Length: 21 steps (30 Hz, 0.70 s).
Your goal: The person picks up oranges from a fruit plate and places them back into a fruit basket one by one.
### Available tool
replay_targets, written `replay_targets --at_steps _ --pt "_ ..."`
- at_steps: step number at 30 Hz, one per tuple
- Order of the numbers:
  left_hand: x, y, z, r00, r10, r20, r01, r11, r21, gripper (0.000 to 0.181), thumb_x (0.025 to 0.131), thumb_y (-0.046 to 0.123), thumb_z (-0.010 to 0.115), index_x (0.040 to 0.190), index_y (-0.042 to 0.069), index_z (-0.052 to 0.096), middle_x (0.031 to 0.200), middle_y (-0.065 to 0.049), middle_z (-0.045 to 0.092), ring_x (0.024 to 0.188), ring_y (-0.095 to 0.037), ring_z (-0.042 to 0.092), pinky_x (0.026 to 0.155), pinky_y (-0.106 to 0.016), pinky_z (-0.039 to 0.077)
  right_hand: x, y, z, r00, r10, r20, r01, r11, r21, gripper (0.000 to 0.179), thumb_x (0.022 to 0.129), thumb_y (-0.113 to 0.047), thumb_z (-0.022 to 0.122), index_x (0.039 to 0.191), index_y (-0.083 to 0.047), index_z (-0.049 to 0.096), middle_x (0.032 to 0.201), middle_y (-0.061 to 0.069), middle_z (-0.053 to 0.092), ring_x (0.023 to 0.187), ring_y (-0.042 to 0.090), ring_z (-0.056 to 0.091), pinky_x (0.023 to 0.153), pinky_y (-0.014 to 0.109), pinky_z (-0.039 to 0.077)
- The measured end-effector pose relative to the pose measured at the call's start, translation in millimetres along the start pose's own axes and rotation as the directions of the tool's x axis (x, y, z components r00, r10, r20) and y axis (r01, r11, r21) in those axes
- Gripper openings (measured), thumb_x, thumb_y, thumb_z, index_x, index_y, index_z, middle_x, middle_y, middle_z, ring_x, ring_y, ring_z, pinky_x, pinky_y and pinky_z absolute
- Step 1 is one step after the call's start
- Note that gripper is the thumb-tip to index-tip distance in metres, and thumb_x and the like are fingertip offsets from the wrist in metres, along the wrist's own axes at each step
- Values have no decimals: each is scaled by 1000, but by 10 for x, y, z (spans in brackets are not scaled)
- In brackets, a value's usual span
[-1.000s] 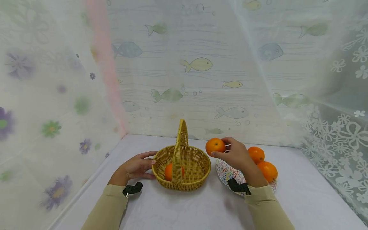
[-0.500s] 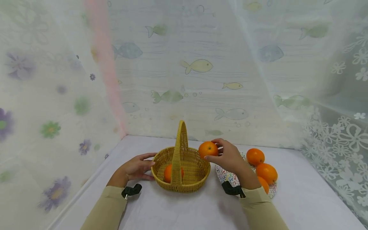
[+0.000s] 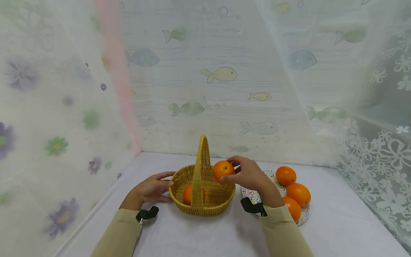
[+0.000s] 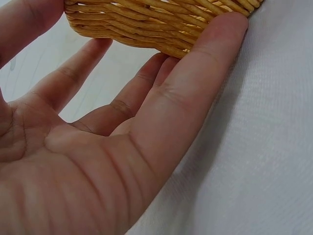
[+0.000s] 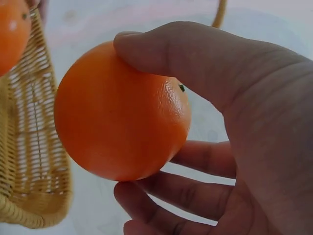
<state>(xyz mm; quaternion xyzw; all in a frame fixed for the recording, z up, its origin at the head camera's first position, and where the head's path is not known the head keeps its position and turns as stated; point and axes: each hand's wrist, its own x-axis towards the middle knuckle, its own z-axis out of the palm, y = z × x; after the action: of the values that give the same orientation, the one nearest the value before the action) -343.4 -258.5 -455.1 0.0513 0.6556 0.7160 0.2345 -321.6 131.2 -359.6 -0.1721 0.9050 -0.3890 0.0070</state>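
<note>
A round yellow wicker basket (image 3: 218, 201) with a tall arched handle (image 3: 203, 153) stands on the white cloth. Inside it, partly behind the handle, lies one orange (image 3: 188, 195). My left hand (image 3: 153, 188) touches the basket's left side with spread, fairly straight fingers; in the left wrist view fingertips (image 4: 222, 34) rest against the woven wall (image 4: 142, 24). My right hand (image 3: 252, 176) holds another orange (image 3: 222, 170) between thumb and fingers, over the right part of the basket's opening. In the right wrist view this orange (image 5: 117, 112) fills the middle, apart from the basket (image 5: 39, 147).
On the right a colourfully patterned plate (image 3: 269, 174) carries three oranges (image 3: 298, 194), partly behind my right forearm. A printed curtain (image 3: 192, 78) hangs behind the table, with flowered (image 3: 48, 150) and lace curtains (image 3: 382, 171) at the sides.
My right hand has carried its orange leftward and slightly down, from beside the basket to over its opening. More of the plate and its oranges now shows. My left hand stays at the basket.
</note>
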Motion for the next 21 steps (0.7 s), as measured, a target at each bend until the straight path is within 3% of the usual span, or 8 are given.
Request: replay_targets --at_steps 13,21 --pt "6 5 -49 1000 -2 -10 2 1000 23 63 102 15 63 160 14 38 154 -14 51 128 -30 59 94 -64 55 37 26 124 1000 25 11 -25 1000 5 62 76 -44 91 128 -20 67 120 -3 67 97 16 67 77 33 60" --pt "27 -28 -22 1000 -11 -16 11 1000 0 63 101 13 65 159 14 39 151 -14 53 127 -29 61 94 -65 55 41 34 229 998 8 66 -7 1000 -20 63 75 -43 92 127 -17 68 118 -2 68 94 16 67 76 32 60"
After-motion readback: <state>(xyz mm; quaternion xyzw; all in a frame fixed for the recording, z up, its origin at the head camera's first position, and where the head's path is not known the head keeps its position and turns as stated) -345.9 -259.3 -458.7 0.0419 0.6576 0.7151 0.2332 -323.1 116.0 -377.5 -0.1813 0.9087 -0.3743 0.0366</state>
